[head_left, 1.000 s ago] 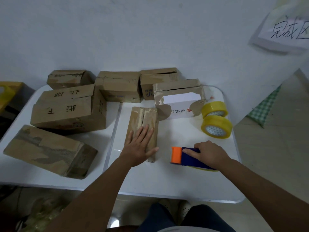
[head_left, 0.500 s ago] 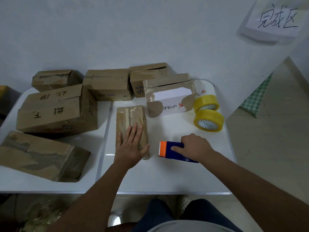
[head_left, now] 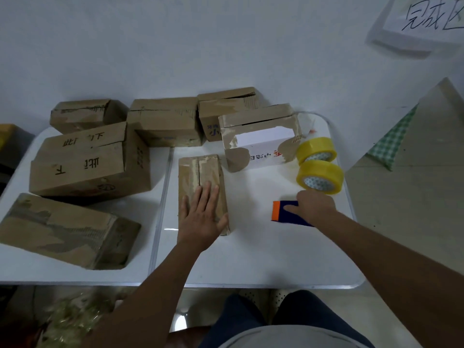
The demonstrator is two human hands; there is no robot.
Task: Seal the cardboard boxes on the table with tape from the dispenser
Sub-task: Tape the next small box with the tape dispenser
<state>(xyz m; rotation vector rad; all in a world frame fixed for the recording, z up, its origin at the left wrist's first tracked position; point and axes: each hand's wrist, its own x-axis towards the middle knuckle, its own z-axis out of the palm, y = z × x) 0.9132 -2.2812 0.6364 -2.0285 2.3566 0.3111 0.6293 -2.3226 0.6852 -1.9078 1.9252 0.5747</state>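
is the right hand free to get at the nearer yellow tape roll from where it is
Probably yes. The right hand grips the tape dispenser just in front of the nearer yellow tape roll, with only bare table between. It would likely need to let go of the dispenser first.

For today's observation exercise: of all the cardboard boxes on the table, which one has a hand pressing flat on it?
The narrow box at the table's middle, under the left hand; no hand touches the others.
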